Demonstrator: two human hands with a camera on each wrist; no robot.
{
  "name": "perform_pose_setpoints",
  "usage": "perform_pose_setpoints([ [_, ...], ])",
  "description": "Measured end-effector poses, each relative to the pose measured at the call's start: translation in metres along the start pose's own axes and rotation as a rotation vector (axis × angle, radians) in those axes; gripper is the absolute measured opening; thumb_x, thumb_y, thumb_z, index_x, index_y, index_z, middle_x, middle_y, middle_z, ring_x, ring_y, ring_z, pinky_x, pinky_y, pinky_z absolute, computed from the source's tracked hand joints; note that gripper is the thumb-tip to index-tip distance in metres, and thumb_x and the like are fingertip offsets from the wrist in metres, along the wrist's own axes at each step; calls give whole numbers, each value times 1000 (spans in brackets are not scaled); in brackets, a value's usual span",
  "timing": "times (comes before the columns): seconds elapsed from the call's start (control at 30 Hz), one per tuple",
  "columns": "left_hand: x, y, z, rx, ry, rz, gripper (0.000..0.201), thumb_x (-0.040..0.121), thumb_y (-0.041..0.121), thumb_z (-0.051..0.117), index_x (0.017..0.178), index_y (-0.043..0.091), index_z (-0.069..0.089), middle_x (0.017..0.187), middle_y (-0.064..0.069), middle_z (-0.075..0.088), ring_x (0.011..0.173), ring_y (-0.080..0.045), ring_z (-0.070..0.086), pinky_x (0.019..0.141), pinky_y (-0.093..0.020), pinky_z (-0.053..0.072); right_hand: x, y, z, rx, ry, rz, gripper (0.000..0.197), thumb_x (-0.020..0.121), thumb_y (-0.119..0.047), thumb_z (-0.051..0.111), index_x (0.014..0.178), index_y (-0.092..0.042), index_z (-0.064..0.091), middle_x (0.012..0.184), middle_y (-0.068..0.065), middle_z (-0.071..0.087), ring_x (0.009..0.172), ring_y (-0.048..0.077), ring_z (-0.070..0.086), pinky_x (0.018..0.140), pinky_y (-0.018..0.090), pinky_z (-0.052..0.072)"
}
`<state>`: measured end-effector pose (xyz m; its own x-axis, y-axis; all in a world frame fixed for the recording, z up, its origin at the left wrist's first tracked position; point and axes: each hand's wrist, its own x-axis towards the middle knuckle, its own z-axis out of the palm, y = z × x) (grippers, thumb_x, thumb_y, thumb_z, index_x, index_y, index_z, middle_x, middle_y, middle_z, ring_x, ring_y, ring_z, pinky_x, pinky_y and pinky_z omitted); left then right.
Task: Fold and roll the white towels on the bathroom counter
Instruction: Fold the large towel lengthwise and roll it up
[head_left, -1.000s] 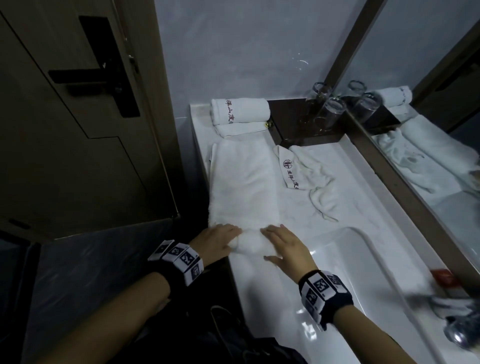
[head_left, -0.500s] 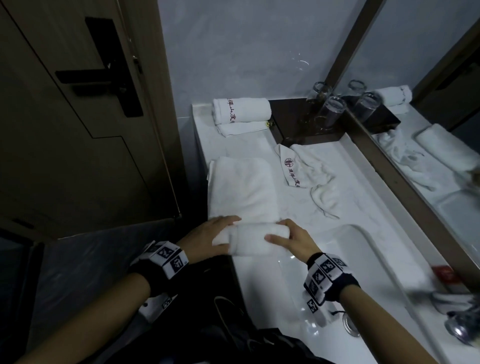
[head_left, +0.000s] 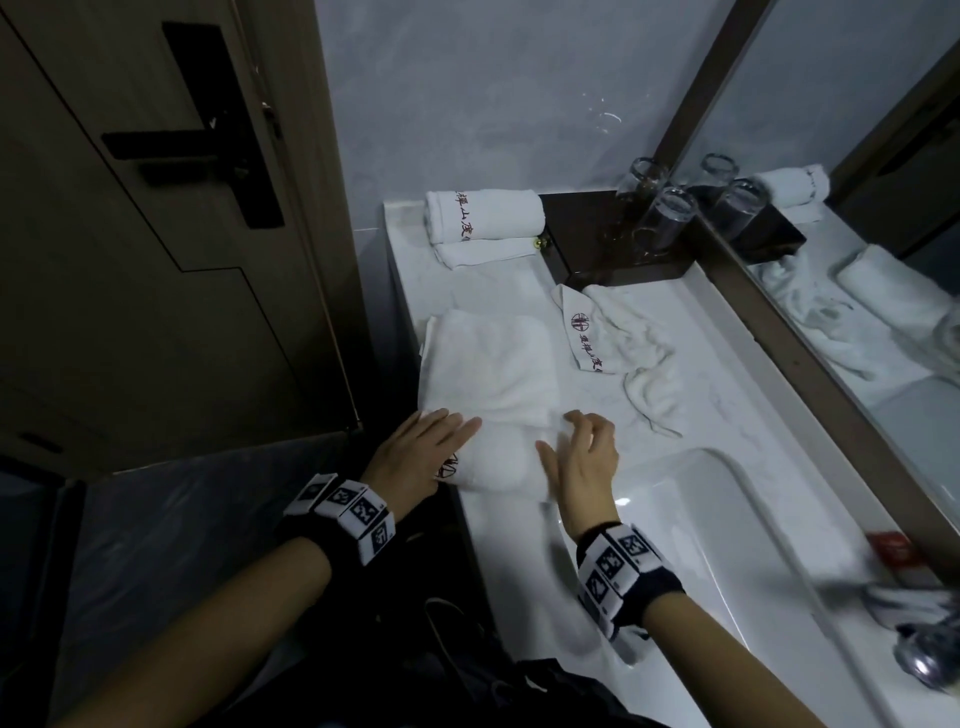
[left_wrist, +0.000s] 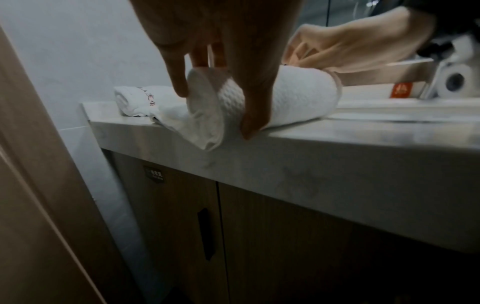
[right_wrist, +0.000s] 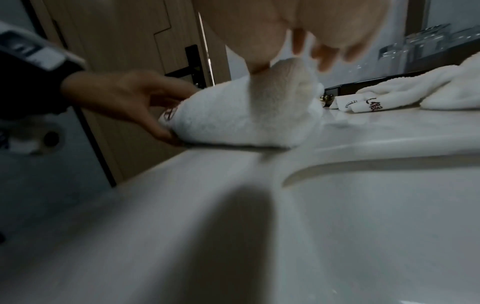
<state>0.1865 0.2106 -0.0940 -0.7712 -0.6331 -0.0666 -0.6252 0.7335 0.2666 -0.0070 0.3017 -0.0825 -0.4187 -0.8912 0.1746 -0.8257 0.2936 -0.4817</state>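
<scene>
A white towel (head_left: 493, 364) lies lengthwise near the counter's left edge. Its near end is wound into a thick roll (head_left: 493, 460) (left_wrist: 285, 98) (right_wrist: 221, 119). My left hand (head_left: 415, 457) (left_wrist: 215, 111) grips the roll's left end, fingers over the top and thumb on the near side. My right hand (head_left: 582, 452) (right_wrist: 291, 63) holds the right end the same way, fingers curled over it. A finished rolled towel (head_left: 483, 215) lies at the back on a folded one. A crumpled towel (head_left: 618, 338) with red lettering lies to the right.
A dark tray (head_left: 613, 244) with upturned glasses (head_left: 665, 213) stands at the back by the mirror. The sink basin (head_left: 727, 545) is right of my hands, with a faucet (head_left: 909, 597) and a red packet (head_left: 893, 545) beyond. A door (head_left: 171, 150) is on the left.
Both hands have rolled the towel away from me. The roll is thicker and farther up the counter, and the flat part is shorter. A red logo now shows at its left end.
</scene>
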Motion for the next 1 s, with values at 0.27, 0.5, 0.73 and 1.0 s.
perform_pose_setpoints([
  [0.27, 14, -16, -18, -488, -55, -114, 84, 66, 8, 76, 139, 29, 39, 139, 3, 47, 124, -14, 46, 100, -7, 25, 3, 25, -11, 58, -347, -252, 72, 67, -8, 78, 131, -12, 46, 140, 7, 42, 136, 25, 34, 111, 33, 28],
  [0.5, 11, -40, -25, -818, -210, -211, 52, 71, 26, 78, 108, 52, 55, 110, 11, 63, 94, 0, 59, 81, -5, 46, 37, 41, -41, 425, -688, 145, 60, 70, -21, 79, 116, -44, 47, 113, -20, 57, 108, -10, 49, 84, 6, 39],
  [0.73, 6, -34, -13, -887, 111, -352, 42, 90, 24, 57, 129, 24, 44, 126, -4, 39, 115, -15, 42, 101, -31, 39, 56, 28, -17, 731, -510, 481, 36, 72, -43, 74, 101, -28, 60, 87, -10, 71, 84, 9, 68, 68, 22, 51],
  [1.0, 19, -38, -10, -571, 189, -192, 83, 74, 22, 75, 143, 23, 28, 151, -1, 12, 139, -19, 20, 115, -36, 24, 109, 13, 4, 529, -428, 643, 52, 76, -58, 63, 109, -20, 51, 119, 8, 58, 105, 26, 58, 95, 41, 48],
])
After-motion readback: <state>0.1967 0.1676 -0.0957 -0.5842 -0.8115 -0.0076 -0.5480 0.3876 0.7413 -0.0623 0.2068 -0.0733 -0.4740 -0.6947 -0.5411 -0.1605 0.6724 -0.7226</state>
